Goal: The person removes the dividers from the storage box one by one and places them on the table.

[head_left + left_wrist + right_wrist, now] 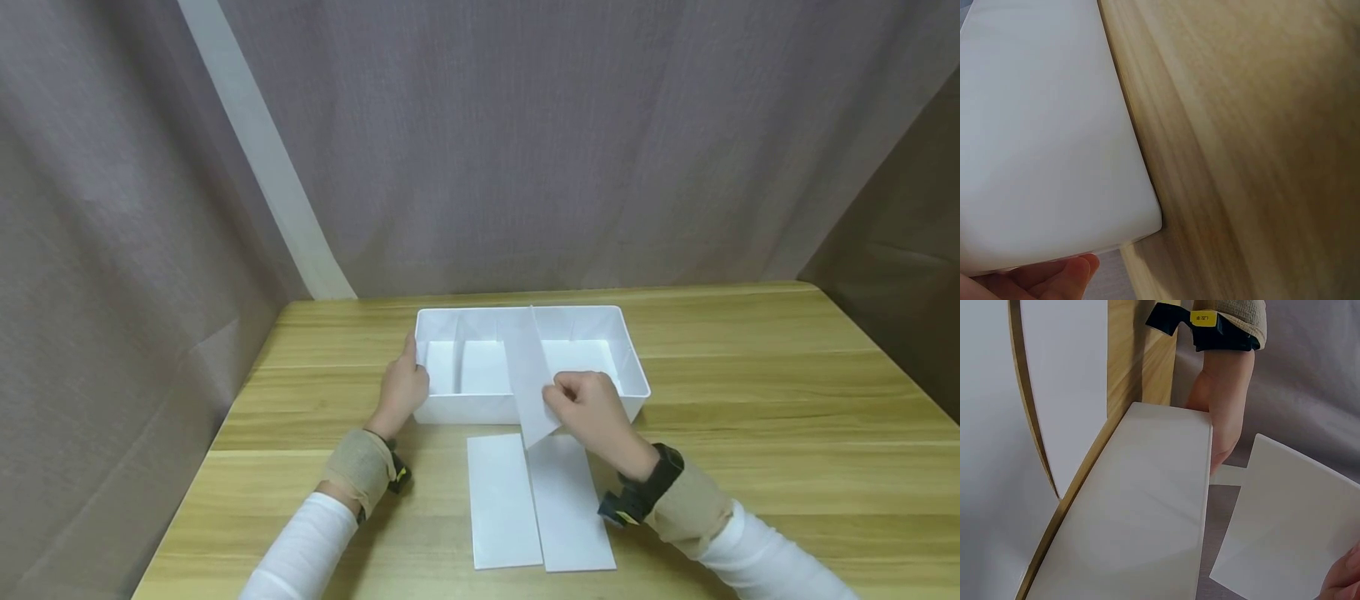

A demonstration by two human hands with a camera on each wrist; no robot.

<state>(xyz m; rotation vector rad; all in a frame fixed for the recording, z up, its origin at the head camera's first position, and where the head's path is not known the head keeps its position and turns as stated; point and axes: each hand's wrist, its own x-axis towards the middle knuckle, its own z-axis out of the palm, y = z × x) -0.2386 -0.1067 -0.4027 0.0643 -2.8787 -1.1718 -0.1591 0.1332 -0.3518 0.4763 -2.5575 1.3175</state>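
Note:
A white divided box [465, 407] stands on the table, with a partition [456, 358] across its left part. My left hand [400, 387] lies against the box's left end, index finger straight along it; the left wrist view shows the left fingers [1075, 275] touching that end. My right hand [592, 412] pinches a thin white rectangular panel [531, 375] near its front end. The panel is tilted, with its far end over the box. In the right wrist view, the panel [1291, 519] is seen apart from the box's front wall [1129, 500].
Two white panels lie side by side in front of the box, a left panel [502, 504] and a right panel [570, 508]. They rest on a wooden table [750, 400]. A grey curtain [562, 150] hangs behind the table.

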